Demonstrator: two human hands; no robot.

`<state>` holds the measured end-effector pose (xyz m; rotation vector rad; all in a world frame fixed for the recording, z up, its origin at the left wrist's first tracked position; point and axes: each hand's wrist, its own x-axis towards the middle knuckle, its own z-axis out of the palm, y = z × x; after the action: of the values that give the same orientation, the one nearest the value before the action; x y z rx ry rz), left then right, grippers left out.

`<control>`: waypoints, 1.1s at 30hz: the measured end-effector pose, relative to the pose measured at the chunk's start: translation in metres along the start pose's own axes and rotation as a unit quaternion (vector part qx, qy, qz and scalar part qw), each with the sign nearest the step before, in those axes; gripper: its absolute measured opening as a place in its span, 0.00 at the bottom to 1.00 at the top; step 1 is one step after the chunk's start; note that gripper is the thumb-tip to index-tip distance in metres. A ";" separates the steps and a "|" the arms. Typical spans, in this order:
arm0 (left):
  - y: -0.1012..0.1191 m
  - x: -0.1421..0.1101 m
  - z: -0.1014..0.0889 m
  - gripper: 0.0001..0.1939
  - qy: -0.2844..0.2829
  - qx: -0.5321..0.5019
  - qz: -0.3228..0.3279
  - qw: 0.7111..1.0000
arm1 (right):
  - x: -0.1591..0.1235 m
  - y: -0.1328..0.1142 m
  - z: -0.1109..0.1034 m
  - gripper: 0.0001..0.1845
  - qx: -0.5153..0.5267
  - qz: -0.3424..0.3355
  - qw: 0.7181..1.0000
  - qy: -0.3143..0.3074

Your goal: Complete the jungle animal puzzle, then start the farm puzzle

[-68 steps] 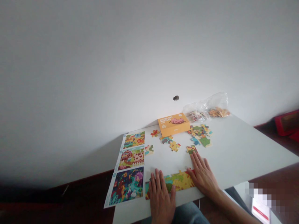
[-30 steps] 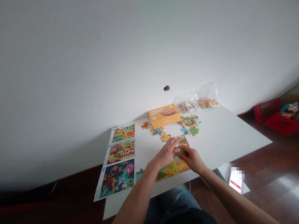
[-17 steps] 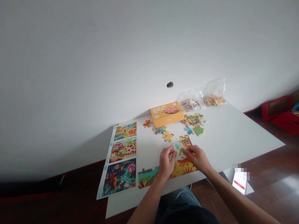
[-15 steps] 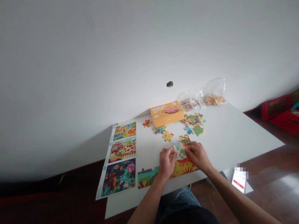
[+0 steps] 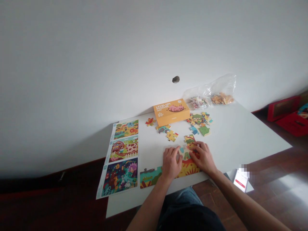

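White table [image 5: 240, 138]: plastic bags [image 5: 211, 94] hold loose puzzle pieces [image 5: 221, 98].

A colourful puzzle piece [image 5: 185, 153] lies flat, lower centre of the frame, touching the top edge of the joined yellow-green puzzle strip [image 5: 154, 175].

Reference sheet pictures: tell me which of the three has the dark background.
The bottom picture on the reference sheet, nearest the table's front edge: dark blue ground. The other two are mostly yellow, green and red.
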<state>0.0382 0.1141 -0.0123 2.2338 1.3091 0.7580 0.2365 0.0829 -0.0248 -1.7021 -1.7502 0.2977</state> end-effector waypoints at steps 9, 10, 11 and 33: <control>0.000 0.000 0.003 0.21 0.028 0.002 -0.003 1.000 | -0.001 0.002 0.003 0.08 0.003 -0.013 1.000 0.017; 0.001 0.000 0.002 0.21 0.029 0.003 -0.003 1.000 | -0.001 0.002 0.003 0.08 0.004 -0.009 1.000 0.016; 0.001 0.000 0.002 0.21 0.031 0.004 -0.002 1.000 | -0.001 0.002 0.003 0.08 0.005 -0.005 1.000 0.015; 0.001 0.000 -0.003 0.23 -0.038 -0.007 0.036 0.999 | -0.002 0.002 0.001 0.13 0.003 -0.019 1.000 0.004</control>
<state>0.0372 0.1141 -0.0094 2.2871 1.1901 0.6987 0.2371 0.0818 -0.0276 -1.6622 -1.7712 0.2795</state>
